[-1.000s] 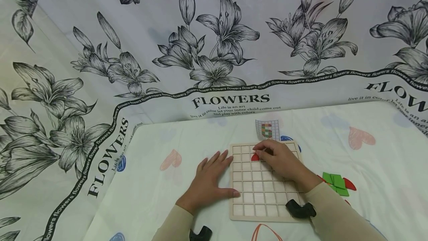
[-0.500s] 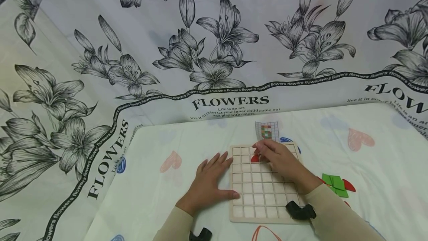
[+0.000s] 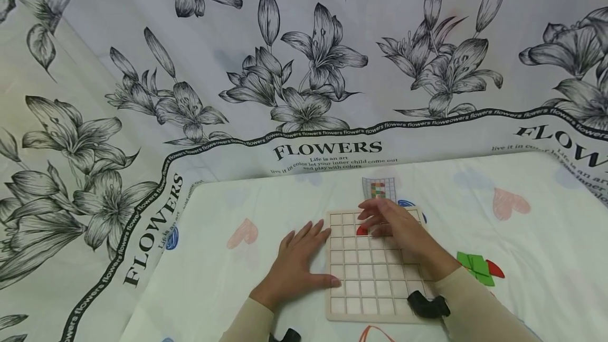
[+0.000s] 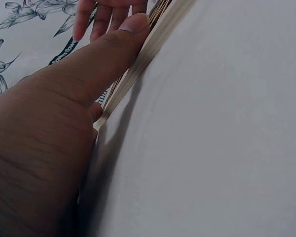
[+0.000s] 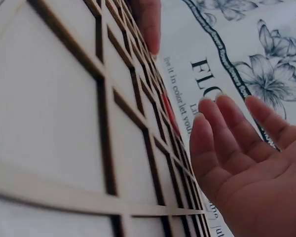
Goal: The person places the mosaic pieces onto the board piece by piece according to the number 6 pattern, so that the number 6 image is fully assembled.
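Observation:
A wooden grid board [image 3: 353, 305] with square cells lies on the table. In one cell of its upper part sits a red curved-edged piece [image 3: 362, 230], also visible as a red sliver [image 5: 170, 114] in the right wrist view. My right hand [image 3: 404, 228] hovers over the board beside that piece, its fingers extended and holding nothing; the right wrist view shows the fingers [image 5: 232, 133] raised off the grid. At the board's left edge rests my left hand [image 3: 294, 273], fingers spread. Its thumb [image 4: 108, 57] lies along the wooden rim.
Green square pieces [image 3: 476, 267] and a red piece [image 3: 495, 268] lie in a pile to the right of the board. Behind the board stands a small gridded pattern card [image 3: 379, 189]. A flower-printed curtain [image 3: 313, 67] hangs behind the table.
My right hand's fingers have loosened and spread, lifting away from the red piece, which stays in its cell. The left hand keeps its place. The head view has tilted up slightly.

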`<state>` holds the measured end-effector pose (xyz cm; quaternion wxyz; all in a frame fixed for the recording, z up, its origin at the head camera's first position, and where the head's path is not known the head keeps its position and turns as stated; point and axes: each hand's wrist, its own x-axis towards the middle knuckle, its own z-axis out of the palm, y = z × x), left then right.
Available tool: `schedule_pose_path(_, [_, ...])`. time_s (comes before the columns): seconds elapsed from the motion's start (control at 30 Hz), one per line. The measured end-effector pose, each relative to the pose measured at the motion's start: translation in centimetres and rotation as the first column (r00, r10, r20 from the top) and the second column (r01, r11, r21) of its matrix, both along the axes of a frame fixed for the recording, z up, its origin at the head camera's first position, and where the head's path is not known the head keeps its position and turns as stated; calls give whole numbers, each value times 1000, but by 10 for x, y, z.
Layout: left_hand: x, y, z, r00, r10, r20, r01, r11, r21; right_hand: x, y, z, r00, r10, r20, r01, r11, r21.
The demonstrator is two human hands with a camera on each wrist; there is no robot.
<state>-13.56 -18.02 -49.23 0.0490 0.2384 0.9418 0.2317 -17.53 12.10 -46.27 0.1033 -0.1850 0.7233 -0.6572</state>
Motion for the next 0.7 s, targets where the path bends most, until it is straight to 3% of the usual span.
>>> schedule_pose_path(0.2, [2,-1,0,1000,-4,-12,4,1000,-1,1,4,9,1000,3,-4,-3,999,-52])
schedule_pose_path(0.7, [2,0,-1,1000,4,-8,-4,1000,-23,5,32,35,988,15,-157,-24,998,-57])
